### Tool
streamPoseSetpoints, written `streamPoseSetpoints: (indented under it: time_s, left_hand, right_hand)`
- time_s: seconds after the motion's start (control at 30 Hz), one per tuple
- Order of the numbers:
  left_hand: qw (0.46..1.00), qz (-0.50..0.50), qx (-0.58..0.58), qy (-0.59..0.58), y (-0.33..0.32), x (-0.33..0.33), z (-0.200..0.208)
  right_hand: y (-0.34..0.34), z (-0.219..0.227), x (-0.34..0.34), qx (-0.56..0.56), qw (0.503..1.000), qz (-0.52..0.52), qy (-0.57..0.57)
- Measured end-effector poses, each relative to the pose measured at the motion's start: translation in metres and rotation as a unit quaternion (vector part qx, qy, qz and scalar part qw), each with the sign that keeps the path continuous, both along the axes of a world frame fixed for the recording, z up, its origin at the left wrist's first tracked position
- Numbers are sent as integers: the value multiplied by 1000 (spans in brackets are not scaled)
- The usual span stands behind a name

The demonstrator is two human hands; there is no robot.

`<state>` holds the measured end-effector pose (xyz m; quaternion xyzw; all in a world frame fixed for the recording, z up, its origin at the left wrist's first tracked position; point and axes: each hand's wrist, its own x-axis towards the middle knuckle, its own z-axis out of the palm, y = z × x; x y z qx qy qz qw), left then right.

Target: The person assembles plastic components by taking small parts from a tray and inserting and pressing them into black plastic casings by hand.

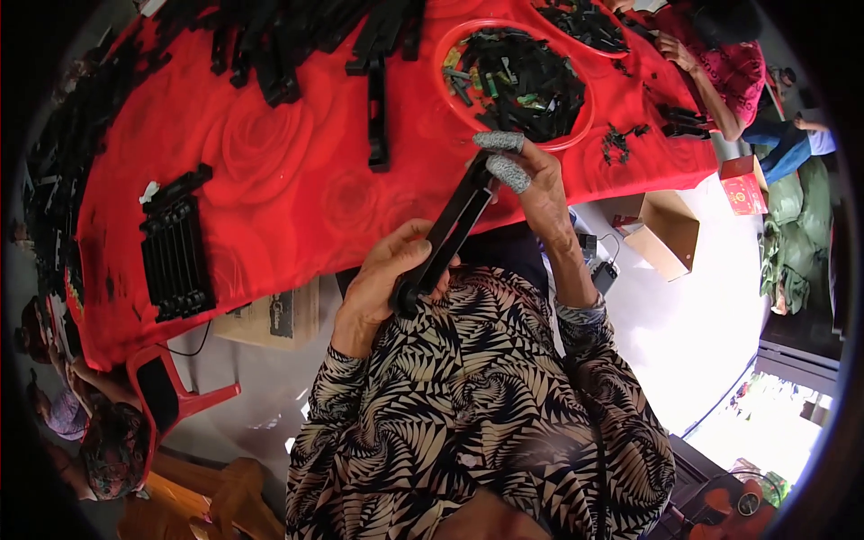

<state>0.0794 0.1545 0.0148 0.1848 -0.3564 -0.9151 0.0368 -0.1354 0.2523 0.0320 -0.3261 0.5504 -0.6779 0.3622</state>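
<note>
A long, narrow black plastic part (461,209) with a slot along its length is held at a slant over my lap, by the table's front edge. My left hand (382,270) is closed round its lower end, the thumb lying along the side. At the upper end, my right hand (545,200) pinches the part between fingers that wear grey woven finger covers (509,173). What lies between those fingertips is hidden. To the left, a row of similar black parts (177,256) rests side by side on the red tablecloth (270,171).
Beyond my right hand stands a red basin (589,117) of black scraps. Black parts (279,54) are heaped at the back, and one part (377,117) points toward me. An open cardboard box (666,236) sits on the floor at right. Other people work at both table ends.
</note>
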Motion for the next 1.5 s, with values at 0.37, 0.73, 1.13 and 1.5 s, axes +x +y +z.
streamPoseSetpoints:
  time_s: [0.37, 0.73, 1.13, 1.5]
  left_hand:
    - [977, 178, 65, 97, -27, -25, -15]
    - [968, 212, 67, 117, -26, -30, -23]
    - [964, 213, 69, 142, -27, -28, -28]
    - [961, 225, 70, 144, -24, -28, -24]
  right_hand:
    - [28, -20, -12, 96, 985, -132, 52]
    - [-57, 0, -64, 38, 957, -92, 274]
    - [-118, 8, -84, 231, 813, -5, 535]
    - [-115, 6, -86, 267, 779, 19, 568]
